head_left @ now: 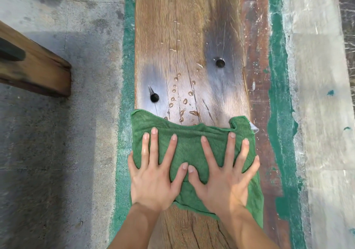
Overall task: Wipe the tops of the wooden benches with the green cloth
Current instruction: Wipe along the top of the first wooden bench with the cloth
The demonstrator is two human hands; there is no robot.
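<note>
My left hand (153, 177) and right hand (224, 179) lie flat with fingers spread wide, thumbs almost touching, both pressing the green cloth (189, 149) down on the wooden bench (184, 37). The cloth spans the plank from its left edge to its right. Just beyond its far hem sit water droplets (182, 99) between two dark bolt holes (154, 97). The cloth's right corner hangs off the edge; I judge it could drag or bunch there as I push, leaving streaks. A second bench (36, 70) waits at the left.
</note>
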